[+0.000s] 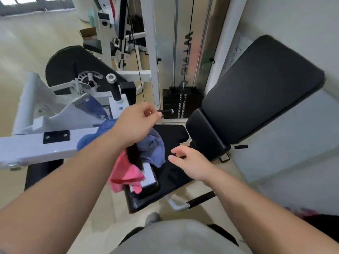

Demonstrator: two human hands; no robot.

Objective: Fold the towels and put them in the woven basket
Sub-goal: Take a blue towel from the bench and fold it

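Note:
A heap of towels lies on the left part of a black padded seat (176,136): a blue-purple towel (154,149), a pink towel (126,175) hanging over the seat's edge, and a dark cloth (134,154) between them. My left hand (135,125) hovers just above the blue-purple towel with its fingers curled and thumb against forefinger; whether it grips cloth is hidden by the hand itself. My right hand (190,160) is over the bare seat to the right of the heap, fingers spread and empty. No woven basket is in view.
A white flat object (149,174) lies under the towels. The white frame of a gym machine (36,143) runs along the left, with another blue cloth (95,107) on it. A black backrest (260,96), a weight stack (180,105) and a handle (200,199) surround the seat.

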